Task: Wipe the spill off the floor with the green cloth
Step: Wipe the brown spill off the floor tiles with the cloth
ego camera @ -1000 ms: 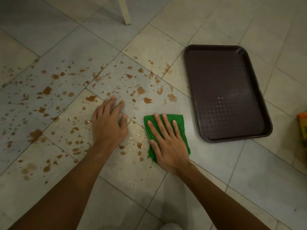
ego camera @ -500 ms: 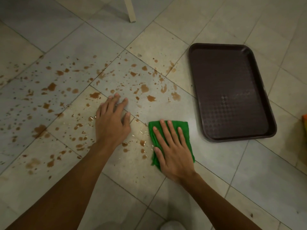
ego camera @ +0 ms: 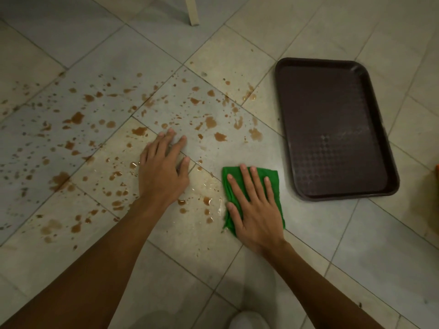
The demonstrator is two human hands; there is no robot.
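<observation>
- At the bottom edge of the frame sits a pale rounded shape (ego camera: 247,320), cut off too much to identify.
- Two bare forearms reach up from the lower corners.
- The right grip (ego camera: 255,210) lies flat on the green cloth (ego camera: 275,186), with straight, spread fingers pressing it to the floor (ego camera: 356,245) and nothing curled round it.
- The cloth is a folded, fuzzy, roughly rectangular pad at lower centre-right. Its long axis runs near to far and tilts slightly. It is near the tray's lower left corner, not touching it.
- The left grip (ego camera: 162,172) rests flat on the tiles at centre, fingers straight and pointing to the upper right, holding nothing.
- The spill (ego camera: 76,118) is brown drops and splatters across the left and centre. Glossy wet beads lie between the two grips, just beside the cloth's left edge.
- The floor is pale, matte square tiles with grout lines running diagonally.
- The dark brown plastic tray (ego camera: 332,129), right of centre, is rectangular with rounded corners, a raised rim and a diamond-textured base.
- A sliver of something orange (ego camera: 436,168) shows at the right edge.
- A pale furniture leg (ego camera: 192,10) stands at the top.
</observation>
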